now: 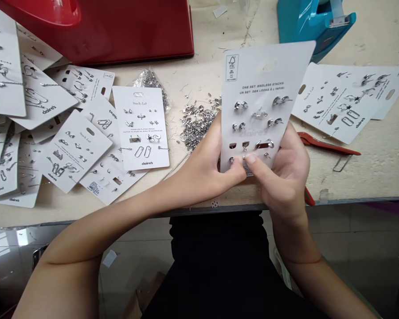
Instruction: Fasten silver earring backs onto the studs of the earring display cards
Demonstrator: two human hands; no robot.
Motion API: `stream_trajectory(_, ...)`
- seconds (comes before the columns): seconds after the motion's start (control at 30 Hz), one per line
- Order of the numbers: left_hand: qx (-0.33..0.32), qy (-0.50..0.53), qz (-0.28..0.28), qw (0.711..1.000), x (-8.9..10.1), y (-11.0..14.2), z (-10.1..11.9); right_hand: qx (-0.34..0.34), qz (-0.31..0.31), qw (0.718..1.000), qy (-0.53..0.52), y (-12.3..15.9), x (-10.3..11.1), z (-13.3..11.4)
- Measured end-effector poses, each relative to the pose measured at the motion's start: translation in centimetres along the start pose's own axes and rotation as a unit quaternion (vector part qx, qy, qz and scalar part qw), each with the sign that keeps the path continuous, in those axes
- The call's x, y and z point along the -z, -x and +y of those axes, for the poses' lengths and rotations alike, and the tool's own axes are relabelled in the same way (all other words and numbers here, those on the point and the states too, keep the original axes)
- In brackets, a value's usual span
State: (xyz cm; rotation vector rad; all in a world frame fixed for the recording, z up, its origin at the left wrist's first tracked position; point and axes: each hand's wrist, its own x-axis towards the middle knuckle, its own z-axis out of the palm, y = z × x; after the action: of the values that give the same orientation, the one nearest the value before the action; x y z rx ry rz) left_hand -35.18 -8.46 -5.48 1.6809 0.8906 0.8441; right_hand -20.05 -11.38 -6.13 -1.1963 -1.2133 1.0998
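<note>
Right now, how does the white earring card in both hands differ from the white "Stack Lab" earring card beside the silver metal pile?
The held white card is gripped; the white "Stack Lab" card lies unheld. The held white card shows its back; the white "Stack Lab" card shows its front. Both carry silver-coloured earrings.

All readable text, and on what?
"ONE SET. ENDLESS STACKS.": held card
"UN SET. DES LOOKS À L'INFINI": held card
"Stack Lab": centre-left card, left pile
"PREMIUM PLATED BRASS": centre-left card
"LAITON PLAQUÉ DE QUALITÉ SUPÉRIEURE": centre-left card
"claire's": centre-left card, left pile, right card; faint on held card
Too small: boxed logo wording, barcode label print
</note>
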Motion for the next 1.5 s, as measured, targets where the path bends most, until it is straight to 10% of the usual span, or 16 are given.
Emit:
stream_trajectory(0.7,-0.093,-0.024,0.099,0.99,0.3,-0.2,-0.4,0.047,0.065,0.994,-0.069,-0.9,0.0,0.5)
stream_trajectory(0.97,-0.147,-0.085,0.141,0.975,1.4,-0.6,-1.0,0.122,0.186,0.968,0.119,-0.7,0.8,-0.1)
stream_trajectory(1.5,-0.189,-0.103,0.068,0.974,1.3,-0.8,-0.7,0.164,0.075,0.948,0.264,-1.3,1.5,0.2)
